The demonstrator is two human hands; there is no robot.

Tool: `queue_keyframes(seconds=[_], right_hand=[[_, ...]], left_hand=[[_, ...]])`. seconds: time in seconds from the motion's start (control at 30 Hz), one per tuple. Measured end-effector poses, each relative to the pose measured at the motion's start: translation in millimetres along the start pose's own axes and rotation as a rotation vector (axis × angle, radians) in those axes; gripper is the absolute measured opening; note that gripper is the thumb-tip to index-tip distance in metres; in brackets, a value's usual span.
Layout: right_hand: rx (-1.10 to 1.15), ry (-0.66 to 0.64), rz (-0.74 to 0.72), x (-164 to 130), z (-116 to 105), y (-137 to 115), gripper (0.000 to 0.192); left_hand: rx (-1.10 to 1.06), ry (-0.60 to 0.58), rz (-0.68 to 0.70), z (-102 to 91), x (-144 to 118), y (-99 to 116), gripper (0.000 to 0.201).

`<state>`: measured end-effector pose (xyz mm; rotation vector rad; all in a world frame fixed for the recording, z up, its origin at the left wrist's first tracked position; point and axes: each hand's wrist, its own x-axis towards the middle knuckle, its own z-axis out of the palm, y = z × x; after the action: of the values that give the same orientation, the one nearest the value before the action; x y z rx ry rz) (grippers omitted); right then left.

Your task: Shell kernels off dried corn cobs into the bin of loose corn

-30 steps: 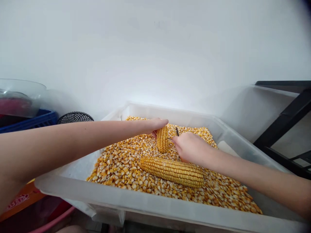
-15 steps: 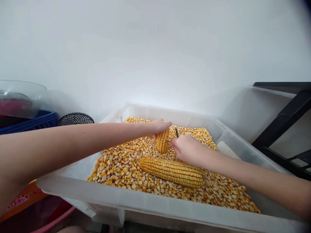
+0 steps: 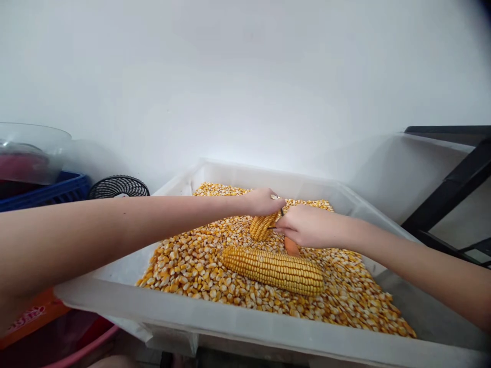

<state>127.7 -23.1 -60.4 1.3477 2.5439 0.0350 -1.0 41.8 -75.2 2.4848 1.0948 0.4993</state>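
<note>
Yellow cob (image 3: pixel 262 227) tilts, top toward far right, left hand (image 3: pixel 263 201) fingers gripping its top.

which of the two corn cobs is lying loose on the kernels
The long yellow corn cob nearer the camera lies flat on the loose kernels, untouched. The shorter yellow cob behind it is tilted, gripped by the left hand.

A plain white wall (image 3: pixel 245 76) fills the background, evenly lit. To its right stands a black frame (image 3: pixel 452 189); at its left foot sit a blue crate (image 3: pixel 57 189) and a black fan (image 3: pixel 118 186).
</note>
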Motion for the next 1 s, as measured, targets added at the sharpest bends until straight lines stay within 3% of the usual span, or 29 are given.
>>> queue_keyframes(seconds=[0.23, 0.73, 1.0], right_hand=[[-0.041, 0.112, 0.025, -7, -6, 3, 0.028], [-0.090, 0.119, 0.076, -5, -3, -1, 0.027], [-0.134, 0.146, 0.122, 1, 3, -5, 0.031]], left_hand=[[-0.166, -0.124, -0.149, -3.8, 8, -14, 0.030], [-0.214, -0.134, -0.195, -4.7, 10, -18, 0.032], [-0.299, -0.164, -0.305, -7.6, 14, -26, 0.031]])
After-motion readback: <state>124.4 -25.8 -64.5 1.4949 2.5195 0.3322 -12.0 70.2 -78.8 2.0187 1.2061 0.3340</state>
